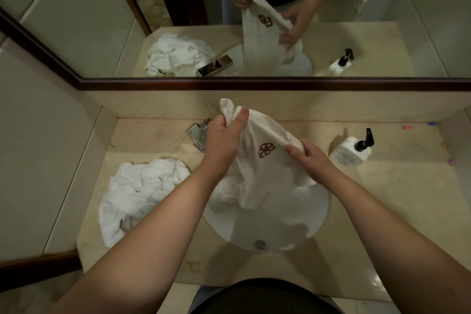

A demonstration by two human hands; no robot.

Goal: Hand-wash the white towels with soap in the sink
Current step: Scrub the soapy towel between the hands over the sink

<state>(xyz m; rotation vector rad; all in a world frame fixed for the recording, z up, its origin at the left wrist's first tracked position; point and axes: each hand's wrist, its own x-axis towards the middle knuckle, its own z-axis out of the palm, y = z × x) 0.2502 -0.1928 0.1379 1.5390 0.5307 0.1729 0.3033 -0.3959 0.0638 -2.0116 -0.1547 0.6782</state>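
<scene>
Holding one white towel (265, 160) stretched between both hands above the sink (313, 222), centre of frame. Your left hand (224, 135) is closed in a fist around a bunched corner at the upper end; your right hand (305, 153) pinches the opposite edge between thumb and fingers, lower and to the right. A dark embroidered emblem (266, 149) faces up between the two holds. The towel's tail hangs down into the basin and lies against its white wall.

Remaining towels sit in a crumpled pile (142, 194) on the bench (382, 199), left of the sink, touching or overlapping the basin rim. The soap bottle (350, 151) with its black pump stands on the bench at right, near your right hand. The drain (260, 244) is at the bottom of the basin, uncovered. The faucet (197, 134) is mostly hidden behind your left hand. No water flow or suds visible; cannot tell whether the towel is wet.

Risks noted:
- Right-hand hold is only a pinch. A wet, heavier towel would likely slip from it and drop unevenly.
- Reaching right for soap with cloth in hand could knock the bottle over; it stands close.
- Hanging tail could settle over the drain and block it.
- Pile edge near the rim may slide in or catch splashes, mixing unwashed with washed.
- Swinging the cloth over the rim would drip onto the bench.
</scene>
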